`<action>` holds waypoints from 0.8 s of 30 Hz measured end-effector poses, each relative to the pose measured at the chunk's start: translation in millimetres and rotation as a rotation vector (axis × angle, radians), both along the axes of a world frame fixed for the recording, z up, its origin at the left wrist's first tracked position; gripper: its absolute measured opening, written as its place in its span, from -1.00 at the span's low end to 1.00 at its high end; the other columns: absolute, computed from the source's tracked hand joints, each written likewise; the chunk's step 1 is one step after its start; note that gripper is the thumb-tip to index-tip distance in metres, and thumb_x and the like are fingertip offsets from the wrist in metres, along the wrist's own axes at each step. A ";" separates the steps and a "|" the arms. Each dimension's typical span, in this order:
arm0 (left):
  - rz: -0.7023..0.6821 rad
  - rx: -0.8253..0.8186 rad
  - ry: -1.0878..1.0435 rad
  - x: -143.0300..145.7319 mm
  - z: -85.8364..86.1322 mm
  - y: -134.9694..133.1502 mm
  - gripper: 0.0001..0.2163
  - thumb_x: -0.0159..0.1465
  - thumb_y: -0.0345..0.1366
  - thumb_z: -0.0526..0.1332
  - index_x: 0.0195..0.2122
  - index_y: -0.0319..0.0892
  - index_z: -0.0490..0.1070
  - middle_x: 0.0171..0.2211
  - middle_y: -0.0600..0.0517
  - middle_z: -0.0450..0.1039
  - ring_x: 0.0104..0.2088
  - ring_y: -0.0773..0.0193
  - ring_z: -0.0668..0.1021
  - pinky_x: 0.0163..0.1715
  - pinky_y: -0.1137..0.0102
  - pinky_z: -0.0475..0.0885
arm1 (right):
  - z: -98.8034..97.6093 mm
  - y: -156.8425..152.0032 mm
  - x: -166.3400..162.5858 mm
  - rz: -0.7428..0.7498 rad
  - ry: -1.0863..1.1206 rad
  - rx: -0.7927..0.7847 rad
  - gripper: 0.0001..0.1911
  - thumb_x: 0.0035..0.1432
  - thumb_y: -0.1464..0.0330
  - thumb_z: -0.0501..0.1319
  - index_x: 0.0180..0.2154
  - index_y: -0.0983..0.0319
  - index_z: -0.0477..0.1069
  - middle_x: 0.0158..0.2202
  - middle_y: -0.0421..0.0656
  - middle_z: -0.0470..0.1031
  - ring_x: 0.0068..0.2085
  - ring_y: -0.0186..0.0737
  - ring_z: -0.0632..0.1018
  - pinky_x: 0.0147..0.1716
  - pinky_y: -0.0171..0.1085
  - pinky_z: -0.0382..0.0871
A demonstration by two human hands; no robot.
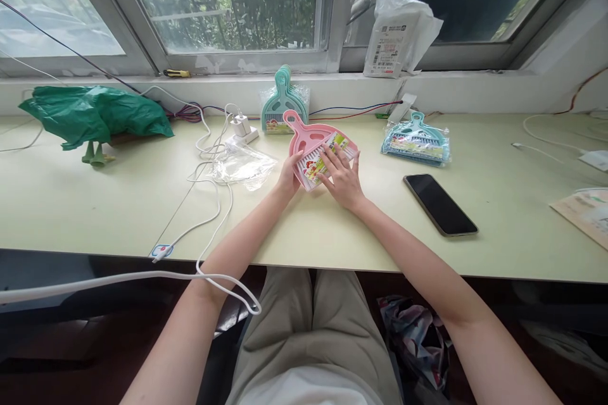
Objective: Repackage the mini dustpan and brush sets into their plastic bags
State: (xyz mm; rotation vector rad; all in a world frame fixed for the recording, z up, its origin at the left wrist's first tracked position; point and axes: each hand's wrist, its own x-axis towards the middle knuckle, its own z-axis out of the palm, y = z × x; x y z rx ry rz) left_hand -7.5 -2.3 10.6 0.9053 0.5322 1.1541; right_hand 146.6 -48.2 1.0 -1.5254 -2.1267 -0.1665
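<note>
A small pink dustpan (pixel 304 133) with a printed label card (pixel 313 168) is tilted above the table, its handle pointing up and left. My left hand (pixel 289 174) grips its left edge, thumb on the front and the other fingers mostly hidden behind. Across the label lies my right hand (pixel 344 177), fingers spread flat against the card. Behind the pink dustpan, several green dustpans (pixel 284 98) lean in clear wrap against the wall below the window. To the right rests a wrapped blue dustpan set (pixel 417 139). Left of my left hand lies a crumpled clear plastic bag (pixel 244 164).
A black phone (pixel 440 204) lies right of my hands. White cables (pixel 216 202) and a power strip with a charger (pixel 242 130) sit at left, beyond them a green plastic bag (pixel 95 114). A white package (pixel 396 35) and a yellow cutter (pixel 176 73) rest on the sill.
</note>
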 end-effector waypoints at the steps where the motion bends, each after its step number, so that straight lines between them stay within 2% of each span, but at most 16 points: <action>1: 0.013 0.006 0.003 -0.1 0.5 -0.5 -0.49 0.15 -0.18 0.24 0.15 -0.08 0.30 0.07 -0.02 0.50 0.18 0.02 0.46 0.15 0.11 0.40 | -2.0 0.7 -0.9 0.009 -0.010 -0.009 -0.38 0.38 0.10 -0.13 0.39 0.10 -0.05 0.43 -0.16 -0.05 0.44 -0.04 -0.07 0.31 0.23 -0.61; 5: 0.014 0.039 0.037 -0.4 0.2 -0.1 -0.43 0.08 -0.25 0.30 0.16 -0.11 0.31 0.08 -0.04 0.50 0.20 0.00 0.45 0.20 0.11 0.36 | -7.0 4.6 0.9 -0.023 -0.012 -0.019 -0.36 0.38 0.07 -0.16 0.40 0.12 -0.09 0.44 -0.15 -0.12 0.45 -0.02 -0.11 0.26 0.29 -0.69; 12: 0.055 0.076 0.054 -0.1 0.2 -2.2 -0.20 -0.11 -0.52 0.28 0.25 -0.09 0.22 0.11 -0.02 0.48 0.22 0.00 0.42 0.23 0.14 0.35 | -10.8 5.8 -2.1 -0.049 0.007 -0.040 -0.33 0.38 0.06 -0.20 0.41 0.18 -0.13 0.44 -0.07 -0.07 0.44 0.01 -0.07 0.26 0.32 -0.67; 16: 0.041 0.062 0.079 -2.3 0.2 -2.1 -0.24 -0.08 -0.51 0.24 0.23 -0.10 0.25 0.11 -0.02 0.48 0.20 0.01 0.44 0.22 0.13 0.36 | -9.7 6.1 -4.1 -0.061 0.081 -0.074 -0.33 0.37 0.05 -0.20 0.41 0.12 -0.14 0.44 -0.08 -0.10 0.44 0.02 -0.09 0.28 0.34 -0.56; 19: 0.004 0.075 0.067 -4.8 -1.7 1.4 -0.26 -0.07 -0.50 0.23 0.22 -0.08 0.26 0.11 -0.01 0.48 0.20 0.01 0.44 0.23 0.09 0.34 | -13.4 13.1 1.3 -0.166 0.321 -0.084 -0.27 0.34 0.01 -0.18 0.42 0.09 -0.28 0.46 -0.07 -0.20 0.45 0.00 -0.12 0.30 0.33 -0.29; 21: 0.003 0.085 0.063 -5.9 -2.9 3.6 -0.25 -0.06 -0.50 0.24 0.23 -0.05 0.25 0.11 0.02 0.48 0.20 0.00 0.44 0.23 0.06 0.34 | -17.4 20.2 8.2 -0.266 0.555 -0.108 -0.19 0.31 -0.02 -0.12 0.42 0.16 -0.35 0.46 0.00 -0.24 0.45 -0.03 -0.10 0.33 0.19 -0.09; 23: 0.004 0.093 0.066 -6.0 -3.6 4.2 -0.26 -0.06 -0.50 0.24 0.22 -0.03 0.26 0.10 0.03 0.48 0.19 -0.01 0.45 0.22 0.04 0.34 | -20.7 26.7 15.6 -0.338 0.821 -0.185 -0.15 0.29 -0.02 -0.04 0.41 0.22 -0.31 0.45 0.07 -0.22 0.43 -0.06 -0.02 0.31 0.02 0.09; 24: -0.002 0.098 0.070 -5.6 -3.6 3.8 -0.27 -0.05 -0.49 0.25 0.22 -0.04 0.26 0.10 0.02 0.48 0.19 -0.02 0.45 0.22 0.03 0.34 | -21.8 29.1 18.7 -0.322 0.949 -0.247 -0.18 0.28 0.00 -0.02 0.39 0.22 -0.23 0.44 0.08 -0.15 0.42 -0.07 0.06 0.28 -0.02 0.17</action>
